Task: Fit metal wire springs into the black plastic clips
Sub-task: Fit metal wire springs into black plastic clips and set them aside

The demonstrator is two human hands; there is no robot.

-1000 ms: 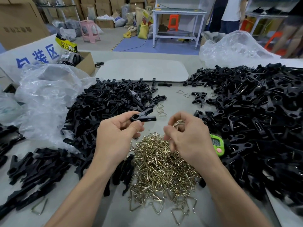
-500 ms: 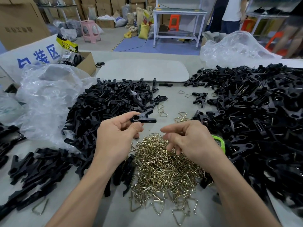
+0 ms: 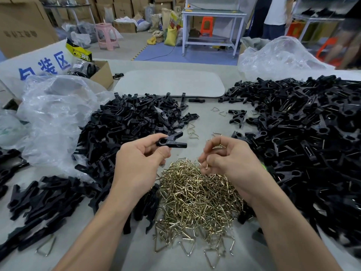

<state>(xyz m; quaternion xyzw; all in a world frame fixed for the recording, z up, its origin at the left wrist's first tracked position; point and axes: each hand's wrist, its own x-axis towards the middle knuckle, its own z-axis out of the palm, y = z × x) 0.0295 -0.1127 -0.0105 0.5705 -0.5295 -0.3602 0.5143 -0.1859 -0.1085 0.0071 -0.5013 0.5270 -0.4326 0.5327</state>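
Above the table (image 3: 205, 118), a clip (image 3: 172, 142) juts rightward from the left hand (image 3: 138, 165).

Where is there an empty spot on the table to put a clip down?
The table strip between the left clip pile and the right clip pile holds only a few loose springs. The pale board behind it is bare. Crowded: the spring heap in front.

The heaped black clips (image 3: 132, 122) at left are seen to be of matt moulded plastic. The triangular wire springs (image 3: 195, 196) at lower centre are of shiny brass-coloured metal. The crinkled clear plastic bag (image 3: 56, 114) is glossy; the pale grey surface (image 3: 205, 122) is smooth and matt.
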